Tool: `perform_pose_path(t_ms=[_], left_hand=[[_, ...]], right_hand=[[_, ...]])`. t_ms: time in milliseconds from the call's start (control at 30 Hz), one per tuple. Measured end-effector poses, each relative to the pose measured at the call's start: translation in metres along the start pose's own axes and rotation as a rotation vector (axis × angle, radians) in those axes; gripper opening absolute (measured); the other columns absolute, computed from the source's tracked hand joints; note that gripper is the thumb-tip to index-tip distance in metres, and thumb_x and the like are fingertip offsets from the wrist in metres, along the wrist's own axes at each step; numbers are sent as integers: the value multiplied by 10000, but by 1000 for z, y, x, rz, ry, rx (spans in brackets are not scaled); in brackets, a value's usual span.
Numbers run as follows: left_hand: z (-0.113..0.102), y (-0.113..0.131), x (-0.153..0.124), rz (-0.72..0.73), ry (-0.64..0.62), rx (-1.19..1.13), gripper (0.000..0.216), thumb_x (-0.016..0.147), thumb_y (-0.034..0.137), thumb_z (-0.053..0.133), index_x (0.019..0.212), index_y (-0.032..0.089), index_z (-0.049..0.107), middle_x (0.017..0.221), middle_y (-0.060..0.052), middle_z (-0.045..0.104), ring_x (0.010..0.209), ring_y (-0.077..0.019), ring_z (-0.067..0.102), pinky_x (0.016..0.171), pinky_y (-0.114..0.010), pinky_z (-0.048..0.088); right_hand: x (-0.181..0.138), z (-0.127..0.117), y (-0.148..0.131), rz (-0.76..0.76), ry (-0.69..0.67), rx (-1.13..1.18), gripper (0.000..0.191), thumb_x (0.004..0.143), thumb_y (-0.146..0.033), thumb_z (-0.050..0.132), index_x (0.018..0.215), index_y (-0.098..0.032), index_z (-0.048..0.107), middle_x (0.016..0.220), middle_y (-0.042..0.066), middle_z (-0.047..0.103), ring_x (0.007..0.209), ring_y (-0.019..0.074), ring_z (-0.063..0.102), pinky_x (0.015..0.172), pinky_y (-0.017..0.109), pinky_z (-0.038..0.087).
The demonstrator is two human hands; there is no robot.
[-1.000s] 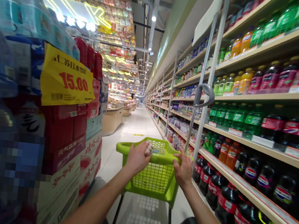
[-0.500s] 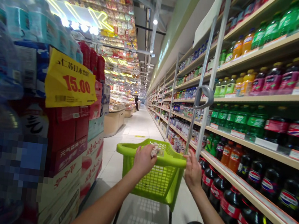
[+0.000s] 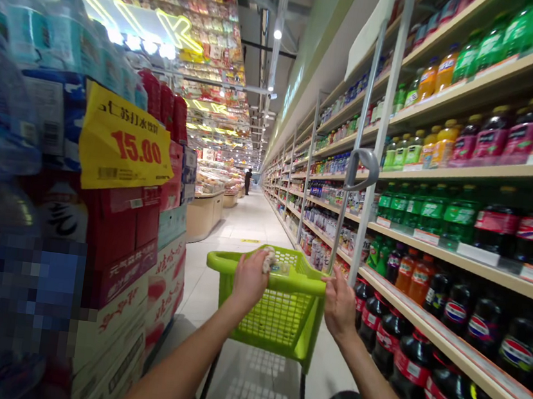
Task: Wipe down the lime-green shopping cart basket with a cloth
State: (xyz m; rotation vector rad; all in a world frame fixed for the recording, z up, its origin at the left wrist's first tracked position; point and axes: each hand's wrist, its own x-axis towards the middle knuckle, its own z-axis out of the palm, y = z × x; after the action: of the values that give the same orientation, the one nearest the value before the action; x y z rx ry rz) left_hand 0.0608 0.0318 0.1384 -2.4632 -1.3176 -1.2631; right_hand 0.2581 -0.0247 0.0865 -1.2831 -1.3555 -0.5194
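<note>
A lime-green shopping cart stands in front of me, its handle bar nearest to me. On the left half of that bar, my left hand is closed over a crumpled whitish cloth, pressing it to the bar. A small clear panel shows beside the cloth. At the bar's right end is my right hand, fingers loosely stretched upward and somewhat apart, the thumb side touching or very close to the corner. Nothing shows in it.
Shelves of drink bottles run along the right, with a metal ladder pole bearing a grey loop handle. Stacked drink cartons with a yellow price sign crowd the left. Down the aisle stands a person in dark clothes.
My left hand and the cloth have slid a little left along the bar. The right hand has shifted slightly at its corner. The distant person, leaning before, stands upright.
</note>
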Motion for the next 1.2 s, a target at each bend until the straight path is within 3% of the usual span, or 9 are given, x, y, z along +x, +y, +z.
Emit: perform_pose_path(t_ms=[67, 200, 267, 467, 700, 767, 900, 967, 1200], left_hand=[[3, 6, -1, 5, -9, 2, 400, 750, 92, 428, 1138, 165, 489, 1221, -79, 539, 1146, -185, 460, 1022, -396, 280], [18, 32, -7, 287, -112, -20, 391, 789, 123, 401, 1171, 168, 469, 1274, -84, 493, 1197, -181, 409, 1017, -384, 287], [16, 28, -8, 345, -143, -30, 403, 794, 124, 397, 1188, 183, 455, 1296, -76, 473, 1205, -174, 400, 1028, -398, 267], [-13, -18, 2, -7, -82, -8, 399, 774, 128, 430, 1163, 210, 470, 1251, -64, 521, 1166, -193, 452, 1048, -487, 190], [5, 19, -9, 304, -117, -22, 408, 789, 127, 420, 1181, 236, 456, 1302, -50, 470, 1202, -173, 413, 1061, -505, 133], [0, 3, -11, 238, -104, 1, 406, 785, 130, 425, 1173, 241, 462, 1295, -50, 477, 1189, -183, 430, 1059, -522, 117], [-24, -60, -12, -11, -30, 90, 367, 792, 165, 419, 1147, 230, 481, 1257, -67, 515, 1157, -214, 464, 1049, -526, 131], [-30, -73, -14, -92, 12, 119, 357, 798, 169, 403, 1141, 227, 483, 1231, -73, 538, 1131, -216, 487, 1043, -518, 151], [-16, -32, -10, 166, -53, 28, 409, 753, 91, 402, 1117, 248, 502, 1261, -21, 515, 1169, -169, 449, 1067, -470, 118]], right_hand=[[3, 4, -10, -33, -23, -36, 437, 863, -306, 295, 1274, -174, 365, 845, 41, 653, 882, 223, 560, 887, 449, 336], [3, 11, -25, -89, -89, -57, 429, 868, -287, 297, 1284, -195, 348, 881, 36, 654, 857, 207, 559, 885, 450, 343], [2, 12, -25, -86, -97, -60, 430, 868, -277, 298, 1288, -200, 344, 896, 36, 651, 867, 204, 556, 879, 446, 351], [-1, 11, -20, -105, -78, -63, 419, 858, -260, 309, 1267, -202, 377, 898, 27, 639, 871, 193, 548, 884, 429, 343], [-2, 12, -21, -92, -60, -74, 393, 858, -257, 314, 1235, -198, 408, 901, 36, 635, 855, 198, 542, 882, 433, 334], [-2, 9, -19, -91, -85, -54, 394, 858, -254, 314, 1239, -202, 400, 914, 37, 633, 870, 199, 542, 884, 434, 337], [-3, 8, -19, -99, -74, -45, 390, 853, -247, 318, 1229, -195, 407, 917, 41, 629, 888, 200, 539, 891, 439, 329], [-3, 11, -22, -95, -44, -64, 380, 848, -252, 327, 1210, -194, 426, 901, 38, 629, 874, 198, 538, 888, 434, 327], [-4, 15, -25, -103, -28, -89, 393, 847, -245, 322, 1226, -188, 412, 895, 32, 629, 867, 191, 536, 889, 420, 322]])
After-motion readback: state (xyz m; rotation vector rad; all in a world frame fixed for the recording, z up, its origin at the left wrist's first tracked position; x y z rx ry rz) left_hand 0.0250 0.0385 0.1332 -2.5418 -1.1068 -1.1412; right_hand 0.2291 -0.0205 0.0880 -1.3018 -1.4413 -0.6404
